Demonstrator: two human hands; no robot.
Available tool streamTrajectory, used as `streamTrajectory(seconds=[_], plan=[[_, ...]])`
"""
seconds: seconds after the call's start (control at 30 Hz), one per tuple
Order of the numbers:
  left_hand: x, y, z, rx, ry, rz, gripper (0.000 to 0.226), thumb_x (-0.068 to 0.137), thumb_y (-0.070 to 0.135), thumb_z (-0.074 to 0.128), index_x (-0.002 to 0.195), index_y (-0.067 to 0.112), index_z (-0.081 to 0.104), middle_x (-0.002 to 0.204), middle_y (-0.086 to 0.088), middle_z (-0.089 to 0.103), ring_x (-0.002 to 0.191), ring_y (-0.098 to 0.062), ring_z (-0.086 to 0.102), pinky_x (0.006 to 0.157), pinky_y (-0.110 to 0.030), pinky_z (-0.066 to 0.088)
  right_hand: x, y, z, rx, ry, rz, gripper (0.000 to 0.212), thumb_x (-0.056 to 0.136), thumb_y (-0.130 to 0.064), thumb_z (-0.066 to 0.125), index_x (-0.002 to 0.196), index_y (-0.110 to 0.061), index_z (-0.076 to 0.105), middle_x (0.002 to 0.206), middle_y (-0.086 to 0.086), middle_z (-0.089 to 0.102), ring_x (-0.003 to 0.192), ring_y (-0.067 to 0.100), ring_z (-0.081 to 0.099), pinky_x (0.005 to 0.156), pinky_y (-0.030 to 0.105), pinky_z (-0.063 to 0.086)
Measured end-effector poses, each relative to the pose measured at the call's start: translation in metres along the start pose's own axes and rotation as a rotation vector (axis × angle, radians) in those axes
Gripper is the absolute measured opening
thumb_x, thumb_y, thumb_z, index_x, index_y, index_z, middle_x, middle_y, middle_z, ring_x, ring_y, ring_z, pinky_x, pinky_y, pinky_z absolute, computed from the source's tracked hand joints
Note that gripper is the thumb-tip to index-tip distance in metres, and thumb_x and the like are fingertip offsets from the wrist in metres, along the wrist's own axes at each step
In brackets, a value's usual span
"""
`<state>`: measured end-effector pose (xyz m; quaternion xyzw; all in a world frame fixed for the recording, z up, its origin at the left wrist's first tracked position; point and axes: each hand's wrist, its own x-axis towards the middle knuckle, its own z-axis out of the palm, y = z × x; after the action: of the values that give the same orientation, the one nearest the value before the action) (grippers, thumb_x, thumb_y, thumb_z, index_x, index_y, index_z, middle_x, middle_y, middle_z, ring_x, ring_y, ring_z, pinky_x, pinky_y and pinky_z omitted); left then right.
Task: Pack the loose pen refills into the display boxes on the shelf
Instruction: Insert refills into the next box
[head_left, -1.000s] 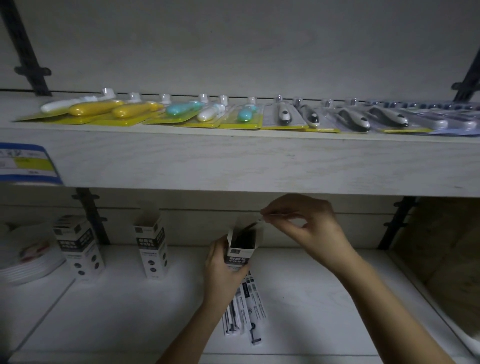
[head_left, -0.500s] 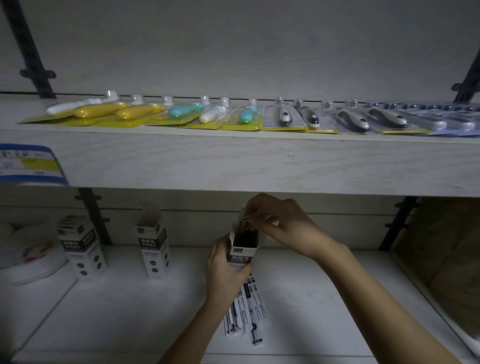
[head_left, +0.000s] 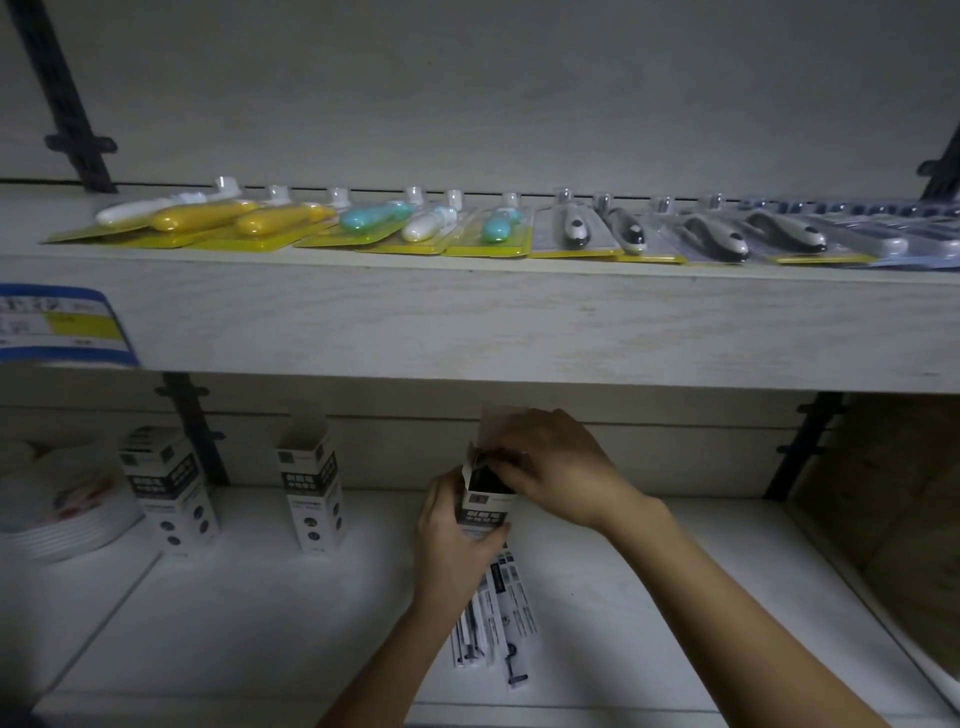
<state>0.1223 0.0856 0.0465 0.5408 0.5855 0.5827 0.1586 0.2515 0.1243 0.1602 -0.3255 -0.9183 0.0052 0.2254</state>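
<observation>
Nearby stand 2 other boxes; left grip clasps display box, right grip unclear.

Right hand covers the mouth of the display box. Its fingertips vanish inside, so we cannot tell whether they pinch a refill. Left hand wraps the lower front of the display box, hiding the print there and the top ends of the loose refill packs. The lettering is too small for us to read. Price label and plates are cut by the left edge. The last blister packs run off the right. Both forearms leave at the bottom edge.
</observation>
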Motion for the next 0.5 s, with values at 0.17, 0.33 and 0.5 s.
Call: streamTrajectory(seconds=[0.17, 0.33, 0.5], plan=[[-0.001, -0.001, -0.001, -0.001, -0.008, 0.003, 0.059, 0.057, 0.009, 0.083, 0.087, 0.045, 0.047, 0.090, 0.004, 0.058, 0.083, -0.012, 0.061, 0.071, -0.037, 0.055, 0.002, -0.001, 0.002, -0.029, 0.006, -0.013, 0.027, 0.086, -0.035, 0.043, 0.097, -0.026, 0.066, 0.099, -0.005, 0.064, 0.093, 0.016, 0.056, 0.067, 0.027, 0.020], [0.000, -0.002, -0.004, 0.009, -0.012, -0.016, 0.061, 0.058, 0.010, 0.083, 0.090, 0.045, 0.045, 0.092, 0.004, 0.058, 0.084, -0.010, 0.061, 0.073, -0.033, 0.055, 0.001, 0.000, 0.005, 0.038, 0.080, 0.007, 0.033, 0.083, -0.042, 0.039, 0.089, -0.024, 0.066, 0.090, -0.006, 0.067, 0.085, 0.017, 0.060, 0.069, 0.029, 0.031], [0.001, -0.007, -0.008, 0.012, -0.020, -0.028, 0.057, 0.059, 0.013, 0.084, 0.093, 0.041, 0.047, 0.093, 0.002, 0.060, 0.085, -0.011, 0.062, 0.072, -0.032, 0.054, 0.006, 0.000, 0.016, 0.034, 0.046, -0.016, 0.021, 0.085, -0.029, 0.048, 0.090, -0.027, 0.069, 0.096, -0.009, 0.068, 0.089, 0.014, 0.060, 0.068, 0.027, 0.025]])
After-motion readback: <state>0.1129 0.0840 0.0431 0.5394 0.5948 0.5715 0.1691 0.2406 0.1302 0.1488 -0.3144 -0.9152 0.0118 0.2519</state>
